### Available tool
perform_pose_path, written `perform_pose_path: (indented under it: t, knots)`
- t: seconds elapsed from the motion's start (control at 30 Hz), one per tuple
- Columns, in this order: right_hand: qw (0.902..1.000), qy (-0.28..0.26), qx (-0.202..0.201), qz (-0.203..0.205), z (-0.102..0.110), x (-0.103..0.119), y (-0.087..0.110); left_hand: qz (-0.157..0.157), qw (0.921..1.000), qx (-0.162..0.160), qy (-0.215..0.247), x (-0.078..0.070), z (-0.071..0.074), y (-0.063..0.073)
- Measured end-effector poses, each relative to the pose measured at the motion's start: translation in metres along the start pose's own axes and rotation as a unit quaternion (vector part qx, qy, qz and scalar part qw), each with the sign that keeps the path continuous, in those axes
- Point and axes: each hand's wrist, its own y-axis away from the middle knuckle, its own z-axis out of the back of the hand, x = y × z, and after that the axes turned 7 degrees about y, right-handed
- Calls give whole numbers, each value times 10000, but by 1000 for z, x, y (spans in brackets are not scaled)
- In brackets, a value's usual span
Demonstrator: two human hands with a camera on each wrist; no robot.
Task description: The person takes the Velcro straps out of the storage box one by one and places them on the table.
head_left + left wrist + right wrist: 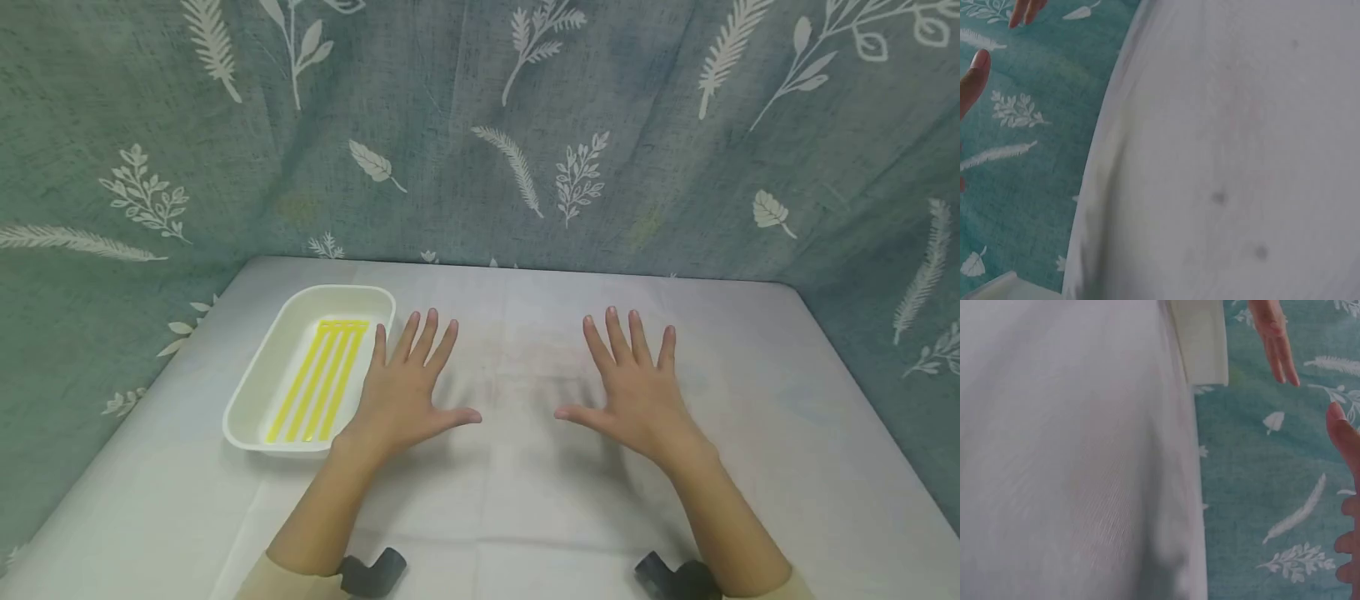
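Both hands hover over the white-covered table with fingers spread and palms down, holding nothing. My left hand [401, 396] overlaps the right edge of a white tray [251, 404] in the head view. Inside that tray lie several yellow strips [309, 383] side by side, joined by a band at the far end. My right hand [641, 400] is to the right of the table's middle, its thumb pointing toward the left hand. In the right wrist view the tray's pale side [1200, 344] stands at the top, near the left hand's fingers [1279, 353].
A white cloth [510, 483] with faint stains and creases covers the table. Behind and beside it hangs a green-blue curtain [450, 167] with white leaf prints. A dark wrist mount [375, 575] shows below the left forearm, another [678, 577] by the right.
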Motion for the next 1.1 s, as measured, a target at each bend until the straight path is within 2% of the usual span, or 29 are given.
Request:
perform_pose_path:
  t: [0.23,0.37,0.77,1.1]
  knots:
    - [9996,-238,-79,116,3,9,-5,153,9997,-157,-114,7,9,3]
    - [9994,-255,-119,176,6,15,-9,272,9995,-122,-83,13,14,7]
    - [9987,-322,-10,388,12,42,-30,708,9974,-160,-10,42,27,24]
    - [9960,-553,-41,698,10,61,-44,687,9974,-201,-78,63,33,41]
